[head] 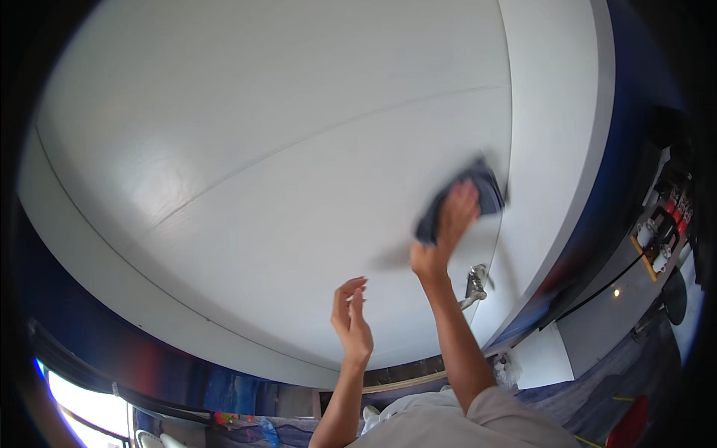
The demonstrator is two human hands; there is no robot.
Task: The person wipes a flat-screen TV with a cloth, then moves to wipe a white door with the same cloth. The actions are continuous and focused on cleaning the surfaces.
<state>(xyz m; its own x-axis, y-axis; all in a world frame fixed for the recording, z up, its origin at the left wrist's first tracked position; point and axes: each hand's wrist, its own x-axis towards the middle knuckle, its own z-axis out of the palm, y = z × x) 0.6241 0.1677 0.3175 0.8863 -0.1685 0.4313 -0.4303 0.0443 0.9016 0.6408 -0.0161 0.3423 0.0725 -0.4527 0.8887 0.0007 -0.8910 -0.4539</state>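
My right hand point(445, 232) presses a dark blue-grey cloth point(488, 187) against a white door point(313, 218). Both are blurred, close to the door's right edge. Below the cloth, a metal lever handle point(475, 283) sticks out from the door. My left hand point(352, 325) is raised in front of the lower part of the door, fingers loosely bent and apart, with nothing in it. Whether it touches the door I cannot tell.
A white door frame point(552, 168) borders the door. To the right, a grey counter point(602, 313) bears a wooden tray point(644, 257) with white cups point(647, 232). A white box-like piece point(540, 355) stands below it. A red object point(627, 423) is at lower right, and a bright window point(84, 403) at lower left.
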